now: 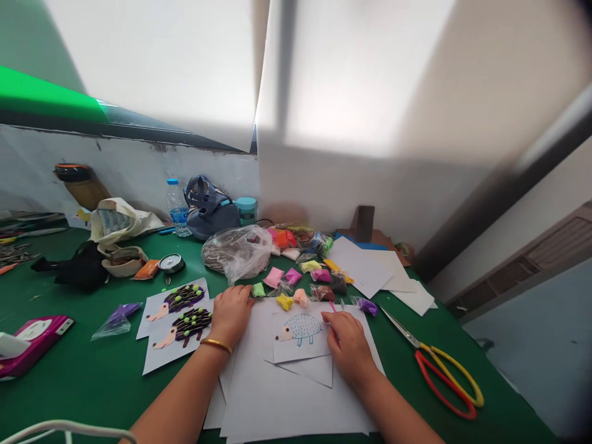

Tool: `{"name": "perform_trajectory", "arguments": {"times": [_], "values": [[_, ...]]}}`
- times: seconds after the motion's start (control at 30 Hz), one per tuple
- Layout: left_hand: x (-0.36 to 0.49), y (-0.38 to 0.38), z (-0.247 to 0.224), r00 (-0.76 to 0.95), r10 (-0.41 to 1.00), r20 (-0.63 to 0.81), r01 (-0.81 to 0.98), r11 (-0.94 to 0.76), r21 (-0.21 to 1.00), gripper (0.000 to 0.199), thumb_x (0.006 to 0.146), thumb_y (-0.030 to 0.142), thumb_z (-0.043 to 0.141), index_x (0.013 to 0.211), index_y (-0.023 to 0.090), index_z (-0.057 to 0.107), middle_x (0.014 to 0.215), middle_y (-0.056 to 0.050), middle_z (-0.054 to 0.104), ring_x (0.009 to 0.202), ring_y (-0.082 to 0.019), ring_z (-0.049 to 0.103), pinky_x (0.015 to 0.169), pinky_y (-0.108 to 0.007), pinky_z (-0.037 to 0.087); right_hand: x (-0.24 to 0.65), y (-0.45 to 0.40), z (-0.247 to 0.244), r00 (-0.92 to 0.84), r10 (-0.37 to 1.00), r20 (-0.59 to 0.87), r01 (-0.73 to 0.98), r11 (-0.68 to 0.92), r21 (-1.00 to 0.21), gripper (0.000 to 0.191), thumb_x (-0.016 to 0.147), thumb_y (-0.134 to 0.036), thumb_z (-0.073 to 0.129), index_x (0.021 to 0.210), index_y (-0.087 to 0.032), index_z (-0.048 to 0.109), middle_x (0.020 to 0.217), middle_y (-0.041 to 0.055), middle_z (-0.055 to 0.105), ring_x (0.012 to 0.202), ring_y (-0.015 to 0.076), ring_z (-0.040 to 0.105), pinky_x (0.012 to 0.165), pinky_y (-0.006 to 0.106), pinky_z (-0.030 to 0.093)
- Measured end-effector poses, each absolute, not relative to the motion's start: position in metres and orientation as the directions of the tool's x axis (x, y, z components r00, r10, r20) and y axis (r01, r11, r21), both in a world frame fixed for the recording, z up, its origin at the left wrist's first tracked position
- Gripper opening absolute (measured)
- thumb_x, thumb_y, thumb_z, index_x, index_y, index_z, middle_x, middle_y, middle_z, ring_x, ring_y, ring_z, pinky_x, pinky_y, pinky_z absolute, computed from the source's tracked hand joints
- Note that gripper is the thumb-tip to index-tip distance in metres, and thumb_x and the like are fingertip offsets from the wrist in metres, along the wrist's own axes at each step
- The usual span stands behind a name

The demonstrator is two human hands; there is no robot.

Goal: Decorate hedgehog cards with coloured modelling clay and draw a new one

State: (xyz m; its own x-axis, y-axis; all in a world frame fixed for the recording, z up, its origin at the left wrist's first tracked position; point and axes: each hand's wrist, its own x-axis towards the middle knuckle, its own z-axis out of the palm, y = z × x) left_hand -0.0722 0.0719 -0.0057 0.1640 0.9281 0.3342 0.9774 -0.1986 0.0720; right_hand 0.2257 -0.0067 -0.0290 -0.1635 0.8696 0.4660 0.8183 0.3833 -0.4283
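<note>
A small card with a blue hedgehog drawing [301,330] lies on larger white sheets [268,407]; the face is filled in light pink. My right hand [350,345] rests at the card's right edge, its fingers bent; whether it holds anything is hard to see. My left hand [232,314], with a gold bangle, lies at the sheets' upper left edge, by a green clay packet [258,290]; its fingertips are partly hidden. Left of it are two cards with dark clay hedgehogs [187,327]. Yellow clay [284,301] and peach clay [301,298] sit just above the drawing.
Scissors with red and yellow handles [444,370] lie right of the sheets. Several clay packets [320,275], a clear plastic bag [240,253] and white papers [365,265] lie farther back. A bottle [176,206] and a blue bag [210,213] stand near the wall.
</note>
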Motion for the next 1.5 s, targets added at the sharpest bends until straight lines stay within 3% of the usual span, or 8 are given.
{"name": "perform_trajectory", "arguments": {"times": [0.17, 0.33, 0.4, 0.87, 1.03, 1.17, 1.37, 1.5], "values": [[-0.071, 0.071, -0.001, 0.181, 0.925, 0.333, 0.969, -0.226, 0.102, 0.024, 0.091, 0.025, 0.049, 0.102, 0.019, 0.07, 0.103, -0.009, 0.073, 0.095, -0.027, 0.066, 0.083, -0.041, 0.047, 0.228, -0.006, -0.031, -0.157, 0.851, 0.5, 0.819, 0.395, -0.416, 0.036, 0.087, -0.008, 0.045, 0.118, -0.021, 0.059, 0.105, 0.0059, 0.069, 0.105, 0.0238, 0.059, 0.093, 0.043, 0.042], [-0.063, 0.062, -0.007, 0.219, 0.848, 0.483, 0.91, -0.356, 0.212, 0.026, 0.094, 0.026, 0.045, 0.11, 0.018, 0.064, 0.122, -0.011, 0.067, 0.109, -0.026, 0.062, 0.094, -0.038, 0.046, 0.227, -0.005, -0.028, -0.155, 0.841, 0.519, 0.814, 0.406, -0.415, 0.037, 0.085, -0.007, 0.044, 0.115, -0.022, 0.06, 0.106, 0.0059, 0.069, 0.105, 0.0242, 0.06, 0.092, 0.043, 0.044], [-0.057, 0.058, -0.011, 0.219, 0.85, 0.479, 0.897, -0.368, 0.243, 0.026, 0.096, 0.026, 0.043, 0.113, 0.019, 0.06, 0.122, -0.011, 0.066, 0.103, -0.025, 0.065, 0.088, -0.036, 0.049, 0.226, -0.005, -0.027, -0.158, 0.835, 0.527, 0.81, 0.415, -0.414, 0.037, 0.085, -0.007, 0.045, 0.116, -0.022, 0.06, 0.106, 0.0061, 0.069, 0.106, 0.0246, 0.06, 0.093, 0.044, 0.044], [-0.054, 0.06, -0.013, 0.278, 0.857, 0.433, 0.833, -0.44, 0.336, 0.015, 0.086, 0.027, 0.061, 0.1, 0.021, 0.065, 0.104, -0.008, 0.064, 0.099, -0.026, 0.059, 0.088, -0.041, 0.049, 0.223, -0.002, -0.025, -0.192, 0.839, 0.508, 0.791, 0.439, -0.426, 0.031, 0.088, -0.01, 0.044, 0.111, -0.022, 0.061, 0.105, 0.0067, 0.069, 0.105, 0.025, 0.059, 0.092, 0.044, 0.042], [-0.056, 0.063, -0.021, 0.291, 0.853, 0.434, 0.833, -0.449, 0.323, 0.023, 0.087, 0.026, 0.06, 0.108, 0.023, 0.067, 0.118, -0.009, 0.064, 0.115, -0.029, 0.056, 0.099, -0.046, 0.046, 0.233, 0.039, -0.006, -0.175, 0.871, 0.459, 0.875, 0.351, -0.333, 0.031, 0.091, -0.019, 0.05, 0.119, -0.022, 0.061, 0.12, 0.0084, 0.065, 0.114, 0.0266, 0.053, 0.095, 0.042, 0.04], [-0.056, 0.063, -0.023, 0.285, 0.849, 0.445, 0.838, -0.446, 0.315, 0.031, 0.086, 0.027, 0.062, 0.116, 0.021, 0.065, 0.122, -0.011, 0.063, 0.118, -0.03, 0.055, 0.102, -0.049, 0.045, 0.241, 0.099, 0.015, -0.122, 0.95, 0.289, 0.959, 0.188, -0.211, 0.031, 0.09, -0.027, 0.058, 0.121, -0.026, 0.061, 0.127, 0.0073, 0.061, 0.118, 0.0255, 0.05, 0.094, 0.038, 0.039], [-0.056, 0.058, -0.021, 0.278, 0.813, 0.511, 0.818, -0.48, 0.318, 0.029, 0.087, 0.026, 0.06, 0.115, 0.021, 0.064, 0.12, -0.01, 0.064, 0.114, -0.029, 0.057, 0.102, -0.05, 0.045, 0.237, 0.146, 0.023, -0.142, 0.976, 0.162, 0.981, 0.161, -0.108, 0.016, 0.078, -0.026, 0.072, 0.094, -0.023, 0.069, 0.102, 0.0067, 0.068, 0.101, 0.0253, 0.057, 0.083, 0.035, 0.038], [-0.058, 0.056, -0.016, 0.256, 0.785, 0.564, 0.796, -0.503, 0.338, 0.025, 0.088, 0.025, 0.057, 0.111, 0.021, 0.066, 0.118, -0.01, 0.064, 0.112, -0.029, 0.058, 0.097, -0.05, 0.047, 0.233, 0.137, 0.031, -0.164, 0.965, 0.207, 0.978, 0.186, -0.095, 0.017, 0.083, -0.023, 0.066, 0.1, -0.023, 0.068, 0.111, 0.0084, 0.065, 0.11, 0.0264, 0.053, 0.091, 0.039, 0.036]]}}
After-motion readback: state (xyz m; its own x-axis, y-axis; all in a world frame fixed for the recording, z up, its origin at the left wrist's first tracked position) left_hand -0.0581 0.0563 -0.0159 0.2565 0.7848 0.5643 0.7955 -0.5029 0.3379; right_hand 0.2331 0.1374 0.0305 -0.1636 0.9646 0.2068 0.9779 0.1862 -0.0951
